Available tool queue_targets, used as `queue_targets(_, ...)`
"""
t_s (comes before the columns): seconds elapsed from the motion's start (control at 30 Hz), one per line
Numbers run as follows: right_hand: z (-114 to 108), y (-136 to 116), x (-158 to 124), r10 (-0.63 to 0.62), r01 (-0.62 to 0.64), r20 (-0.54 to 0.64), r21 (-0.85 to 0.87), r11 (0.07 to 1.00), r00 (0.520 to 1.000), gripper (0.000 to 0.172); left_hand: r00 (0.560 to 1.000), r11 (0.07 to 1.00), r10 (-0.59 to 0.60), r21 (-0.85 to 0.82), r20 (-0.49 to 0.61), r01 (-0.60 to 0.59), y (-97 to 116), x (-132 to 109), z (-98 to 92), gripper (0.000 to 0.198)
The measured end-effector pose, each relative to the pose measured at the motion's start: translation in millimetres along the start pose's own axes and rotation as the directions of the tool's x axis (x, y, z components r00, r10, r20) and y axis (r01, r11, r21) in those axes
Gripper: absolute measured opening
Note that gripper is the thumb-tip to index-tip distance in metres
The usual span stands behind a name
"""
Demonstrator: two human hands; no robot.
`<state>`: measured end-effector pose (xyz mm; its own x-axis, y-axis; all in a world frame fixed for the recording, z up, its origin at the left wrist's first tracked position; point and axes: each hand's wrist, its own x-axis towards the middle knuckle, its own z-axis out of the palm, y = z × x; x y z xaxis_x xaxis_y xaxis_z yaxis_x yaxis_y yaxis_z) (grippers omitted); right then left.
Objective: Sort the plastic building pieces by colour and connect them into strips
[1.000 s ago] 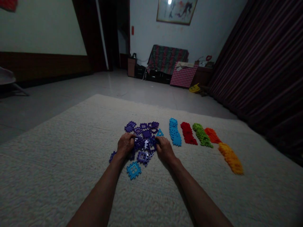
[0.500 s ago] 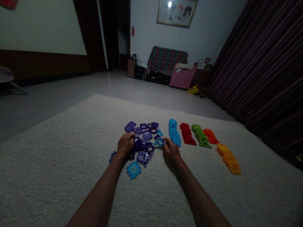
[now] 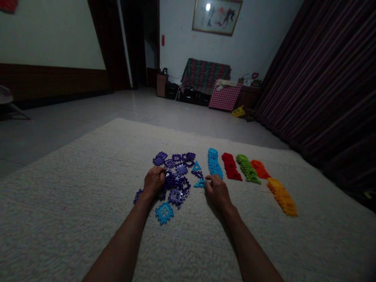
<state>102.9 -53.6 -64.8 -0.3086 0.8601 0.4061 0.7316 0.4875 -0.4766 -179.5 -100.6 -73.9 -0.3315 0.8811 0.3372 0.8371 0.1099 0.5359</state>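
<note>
My left hand (image 3: 154,182) is closed at the left side of a loose pile of purple interlocking tiles (image 3: 176,196), its fingertips gripping a purple tile there. To the right of the pile, my right hand (image 3: 217,192) has its fingers pinched at the edge of a small light-blue interlocking tile (image 3: 199,183) close to the mat. A light-blue triangular tile (image 3: 196,166) lies just beyond it, beside the purple ones. Nearer to me is a square light-blue tile (image 3: 164,212) with a window pattern.
Overlapping rows of tiles lie to the right: blue (image 3: 215,162), red (image 3: 231,166), green (image 3: 247,168), orange (image 3: 260,169) and yellow-orange (image 3: 282,196). All rest on a cream textured mat (image 3: 88,176). A dark curtain (image 3: 299,78) hangs at the right.
My right hand has moved slightly right and toward me with the small blue tile, drawing it away from the triangular one. The left hand stays at the purple pile.
</note>
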Motion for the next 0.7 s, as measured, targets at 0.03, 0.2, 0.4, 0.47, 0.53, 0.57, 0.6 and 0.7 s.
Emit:
queue_targets(0.03,2.0,-0.9,4.6,-0.009,0.009,-0.01,0.012,1.0,1.0,0.025,1.0,1.0,-0.003,-0.004,0.001,0.003,0.5,0.0,-0.3,0.035)
queue_targets(0.2,12.2,-15.4,46.0,0.075,-0.064,0.116,-0.096,0.993,0.99,0.031,0.999,0.999,-0.035,-0.021,0.018,0.035,2.6,0.2,-1.6,0.037)
queue_targets(0.4,28.5,-30.1,90.9,0.357,-0.284,0.209,-0.313,0.906,0.91,0.034,1.0,0.999,-0.019,-0.038,-0.015,0.019,1.0,-0.7,0.7,0.036)
queue_targets(0.47,33.8,-29.6,98.9,0.408,-0.332,0.208,-0.323,0.886,0.889,0.037,1.0,0.999,-0.017,-0.04,-0.016,0.016,1.1,-0.9,1.1,0.035)
queue_targets(0.53,36.6,-29.5,103.9,0.432,-0.362,0.199,-0.311,0.879,0.879,0.036,1.0,0.999,-0.018,-0.036,-0.014,0.018,1.7,-0.8,0.8,0.035)
queue_targets(0.57,36.5,-30.1,105.1,0.43,-0.368,0.184,-0.296,0.882,0.884,0.034,1.0,0.999,-0.017,-0.034,-0.012,0.017,2.0,-0.7,0.5,0.035)
queue_targets(0.6,35.2,-31.0,105.3,0.418,-0.366,0.163,-0.275,0.889,0.894,0.032,1.0,0.999,-0.015,-0.033,-0.01,0.014,2.2,-0.7,0.1,0.035)
queue_targets(0.7,23.8,-32.8,97.2,0.35,-0.327,0.079,-0.209,0.921,0.934,0.027,1.0,0.999,-0.009,-0.035,-0.009,0.008,2.0,-0.5,-0.7,0.035)
